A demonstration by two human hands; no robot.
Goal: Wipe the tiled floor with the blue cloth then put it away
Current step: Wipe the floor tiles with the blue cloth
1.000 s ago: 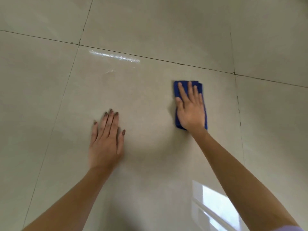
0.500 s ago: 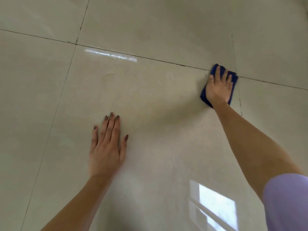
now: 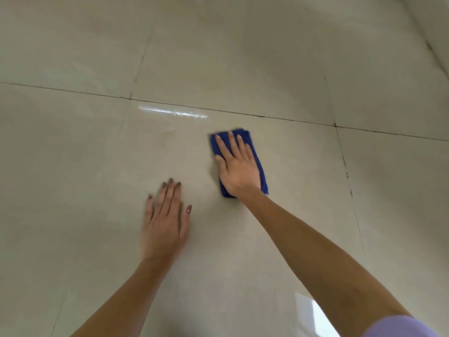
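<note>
A folded blue cloth (image 3: 261,171) lies flat on the glossy beige tiled floor (image 3: 73,154), near the middle of a large tile. My right hand (image 3: 237,166) presses down on it with straight, spread fingers, covering most of the cloth. My left hand (image 3: 165,220) rests flat on the bare tile, palm down, a short way to the left of the cloth and nearer to me. Both forearms reach in from the bottom of the view.
Dark grout lines (image 3: 267,116) cross the floor beyond the cloth and run down the right side. A wet streak (image 3: 172,112) shines just past the cloth. A bright window reflection (image 3: 315,314) lies at the bottom right.
My right hand has slid the cloth back from the far right tile corner towards the left and nearer to my left hand. The left hand has stayed planted.
</note>
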